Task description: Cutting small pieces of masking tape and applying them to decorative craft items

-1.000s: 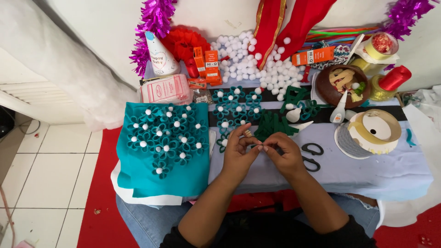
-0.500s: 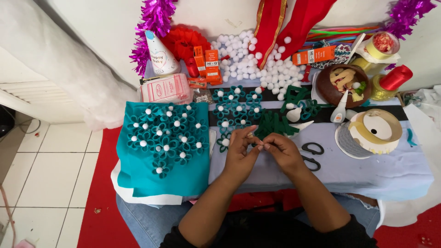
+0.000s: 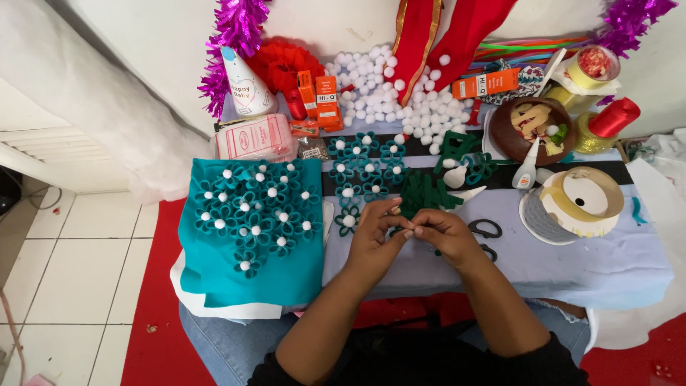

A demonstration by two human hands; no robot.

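Note:
My left hand (image 3: pixel 374 241) and my right hand (image 3: pixel 444 234) meet over the pale blue cloth (image 3: pixel 586 268), fingertips pinched together on a small dark green felt piece (image 3: pixel 397 223) that is mostly hidden by my fingers. Just beyond them lies a heap of dark green felt strips (image 3: pixel 423 193). To the left sits a teal felt sheet (image 3: pixel 243 271) covered with several teal felt flowers with white pom-pom centres. More loose teal flowers (image 3: pixel 361 168) lie in rows behind my hands.
Black scissors (image 3: pixel 487 230) lie right of my right hand. Tape rolls (image 3: pixel 580 204), a glue bottle (image 3: pixel 527 170), a brown bowl (image 3: pixel 509 136), white pom-poms (image 3: pixel 400 86), orange boxes (image 3: pixel 319 100), a party hat (image 3: pixel 243 82), tinsel and red ribbon crowd the back.
My hands stay pinched together over the cloth; the fingers shifted slightly on the green piece. Nothing else moved.

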